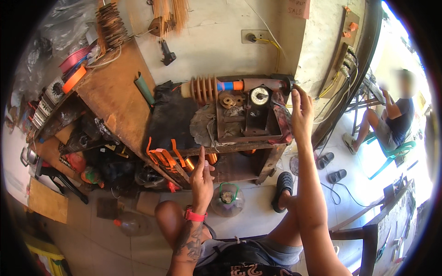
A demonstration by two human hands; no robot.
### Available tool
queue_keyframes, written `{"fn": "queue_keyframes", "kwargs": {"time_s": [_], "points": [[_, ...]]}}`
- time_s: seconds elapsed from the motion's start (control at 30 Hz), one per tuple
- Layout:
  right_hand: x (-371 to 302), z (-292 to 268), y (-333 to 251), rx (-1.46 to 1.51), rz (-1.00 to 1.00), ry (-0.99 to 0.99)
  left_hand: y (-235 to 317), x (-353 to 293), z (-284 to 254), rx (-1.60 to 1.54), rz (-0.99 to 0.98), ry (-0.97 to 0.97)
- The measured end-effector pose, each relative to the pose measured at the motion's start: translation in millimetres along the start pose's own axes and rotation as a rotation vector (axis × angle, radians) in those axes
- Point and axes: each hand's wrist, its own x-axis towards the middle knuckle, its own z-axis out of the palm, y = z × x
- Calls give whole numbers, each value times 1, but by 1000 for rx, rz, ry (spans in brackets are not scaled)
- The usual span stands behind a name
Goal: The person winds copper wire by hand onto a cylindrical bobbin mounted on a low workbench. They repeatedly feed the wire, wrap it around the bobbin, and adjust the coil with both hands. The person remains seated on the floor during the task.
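Desk (251, 146): middle of the frame, with black cloth (172, 117) on its left part.
Machine (258, 120): on the desk, near the frame's middle.
Bar (262, 83): along the machine's top, brown rings (204, 89) near its left end.
Right hand (301, 109): right of the middle, fingers at the bar's right end; cannot tell if it grips.
Left hand (201, 181): below the middle, free, one finger up.
Dial (260, 95): white, on the machine.

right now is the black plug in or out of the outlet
In: the black plug sits against the outlet, yellow cord running from it.
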Motion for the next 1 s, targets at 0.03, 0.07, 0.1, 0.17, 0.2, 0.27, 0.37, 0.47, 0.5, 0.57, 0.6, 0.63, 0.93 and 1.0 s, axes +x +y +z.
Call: {"fn": "queue_keyframes", "kwargs": {"time_s": [0.03,0.07,0.1,0.17,0.2,0.27,0.37,0.47,0.5,0.57,0.6,0.63,0.93,1.0], "points": [[0,3,-1,13,-15,2,1,0,1,-47,-22,-4],[-1,4,-2,41,-34,1,1,0,0,-56,-14,-10],[-2,6,-3,65,-29,2,2,1,1,-105,-23,-5],[-4,9,-6,148,-35,-21,3,1,0,-121,-61,-26],[-4,11,-8,141,-38,-21,3,1,-1,-124,-65,-33],[-5,14,-11,181,-49,-34,4,1,-2,-117,-72,-48],[-5,17,-16,262,-24,-57,4,1,-2,-125,-69,-42],[-5,18,-20,310,-35,-57,4,2,-1,-101,-55,-35],[-5,19,-21,318,-56,-54,4,1,-1,-84,-44,-32],[-3,20,-22,323,-73,-45,5,1,-1,-79,-39,-36],[-2,21,-22,323,-70,-41,5,1,-1,-74,-31,-33],[-1,22,-22,324,-68,-37,5,1,-2,-77,-41,-37],[1,23,-15,58,-82,21,9,1,-4,-40,-58,-35],[3,24,-14,78,-71,23,10,1,-4,-20,-52,-31]]}}
